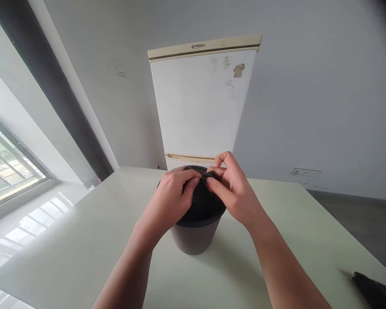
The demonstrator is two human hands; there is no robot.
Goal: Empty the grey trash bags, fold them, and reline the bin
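Observation:
A small grey bin (193, 238) stands in the middle of a pale table (83, 240). A black bag (203, 206) lines it and folds over its rim. Above the bin's mouth, my left hand (172, 199) and my right hand (233, 186) meet with fingers pinched together on a gathered bit of the black bag's plastic (208, 175). Both hands hide the far part of the bin's rim.
A white fridge (201, 103) stands against the grey wall right behind the table. A dark object (375, 289) lies at the table's right front corner. A window (9, 165) is at the left, dark floor at the right.

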